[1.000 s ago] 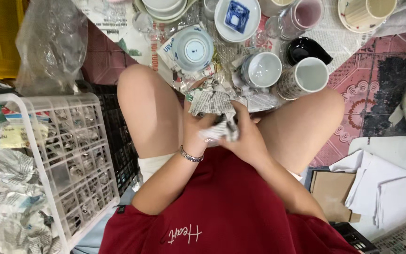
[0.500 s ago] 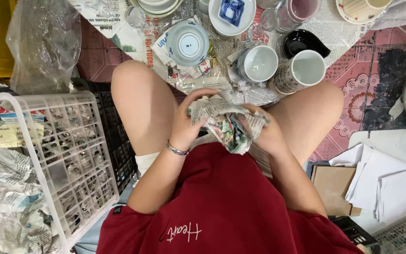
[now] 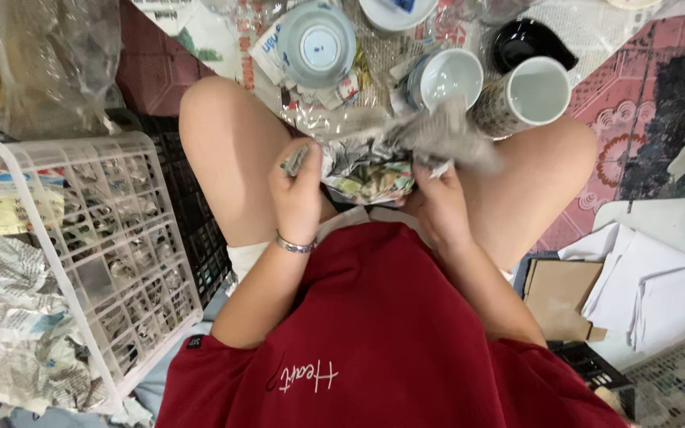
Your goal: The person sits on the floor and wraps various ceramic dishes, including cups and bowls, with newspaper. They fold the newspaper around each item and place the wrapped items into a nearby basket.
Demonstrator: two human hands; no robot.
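Note:
Both my hands hold a crumpled newspaper bundle (image 3: 370, 166) in my lap, between my bare knees. My left hand (image 3: 299, 194), with a silver bracelet at the wrist, grips the bundle's left end. My right hand (image 3: 438, 206) grips its right end, where the paper (image 3: 445, 135) flares up toward the cups. Whatever the paper wraps is hidden. Just beyond it on the floor stand a white cup (image 3: 447, 78), a patterned mug (image 3: 529, 93) and a blue-and-white bowl (image 3: 316, 43).
A white plastic basket (image 3: 89, 238) full of crumpled newspaper sits at my left, beside a black crate (image 3: 192, 230). A clear plastic bag (image 3: 49, 63) lies far left. A black dish (image 3: 526, 40) is behind the mug. Cardboard (image 3: 560, 297) and white paper (image 3: 660, 277) lie at right.
My hands have spread apart, pulling the newspaper bundle wider and opening it out. The view has tilted down, closer to my lap.

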